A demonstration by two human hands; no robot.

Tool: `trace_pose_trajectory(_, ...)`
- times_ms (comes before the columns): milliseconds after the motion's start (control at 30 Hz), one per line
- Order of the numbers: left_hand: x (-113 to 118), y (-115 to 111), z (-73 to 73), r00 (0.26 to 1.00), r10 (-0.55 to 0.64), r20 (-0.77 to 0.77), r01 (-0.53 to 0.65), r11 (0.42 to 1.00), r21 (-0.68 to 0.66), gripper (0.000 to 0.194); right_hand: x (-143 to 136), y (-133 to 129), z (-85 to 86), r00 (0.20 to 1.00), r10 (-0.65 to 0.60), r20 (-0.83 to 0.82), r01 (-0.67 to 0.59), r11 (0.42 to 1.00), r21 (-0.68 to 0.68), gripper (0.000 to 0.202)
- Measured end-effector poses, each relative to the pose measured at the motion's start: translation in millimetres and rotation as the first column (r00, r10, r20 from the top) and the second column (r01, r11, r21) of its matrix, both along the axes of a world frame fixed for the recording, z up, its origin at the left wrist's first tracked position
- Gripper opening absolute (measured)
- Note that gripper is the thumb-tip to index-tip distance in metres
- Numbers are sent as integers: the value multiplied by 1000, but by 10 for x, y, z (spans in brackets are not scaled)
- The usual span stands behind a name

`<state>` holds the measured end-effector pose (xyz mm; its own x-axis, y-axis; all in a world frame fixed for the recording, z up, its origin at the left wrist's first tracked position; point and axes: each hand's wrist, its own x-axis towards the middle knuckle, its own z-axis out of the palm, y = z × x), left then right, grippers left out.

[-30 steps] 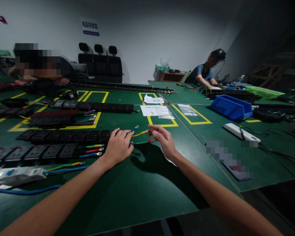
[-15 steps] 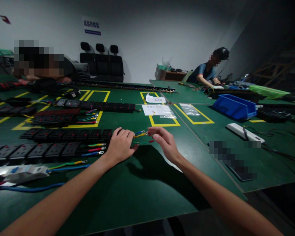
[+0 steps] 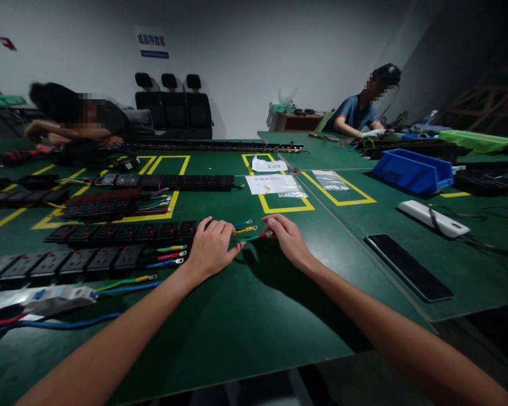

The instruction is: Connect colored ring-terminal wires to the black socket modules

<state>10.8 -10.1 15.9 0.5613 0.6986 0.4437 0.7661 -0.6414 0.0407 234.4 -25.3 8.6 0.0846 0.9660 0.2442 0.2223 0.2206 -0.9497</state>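
My left hand [image 3: 211,245] is closed over the right end of a black power strip [image 3: 138,231], its fingers wrapped round the spot where the wires come out. From under it stick a blue wire [image 3: 242,224] and a yellow-sleeved wire [image 3: 246,230], both tipped with ring terminals. Below these runs a green wire [image 3: 252,238] with a red sleeve and a ring terminal. My right hand [image 3: 287,239] has thumb and fingers closed at that red-sleeved end. The exact contact of its fingertips is partly hidden.
More power strips [image 3: 63,262] with lugged wires lie at left. Paper sheets [image 3: 268,184] and a plastic bag [image 3: 330,181] lie ahead. At right are a phone [image 3: 408,268], a white socket strip [image 3: 432,219] and a blue bin [image 3: 412,171]. Two people sit across the table.
My right hand has shifted from beside the yellow-sleeved wire to the red-sleeved end of the green wire, which is now higher and further right. My left hand stays on the power strip.
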Motion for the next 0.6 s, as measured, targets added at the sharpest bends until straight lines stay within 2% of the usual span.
trace_pose_trajectory(100,2,-7,4,1000,2,-8,-2,1000,0,27,-36,-38,4,999,33,21,-34,998,53,33)
trace_pose_trajectory(233,2,-5,-11,1000,-1,3,1,1000,3,30,-54,-84,13,997,11,78,-19,994,108,29)
trace_pose_trajectory(433,3,-1,-10,1000,-2,2,2,1000,-1,27,-29,-71,3,988,-37,147,26,997,76,38)
trace_pose_trajectory(600,2,-2,-4,1000,2,-18,-2,1000,-12,28,-15,-18,-19,997,-9,81,8,1000,5,40)
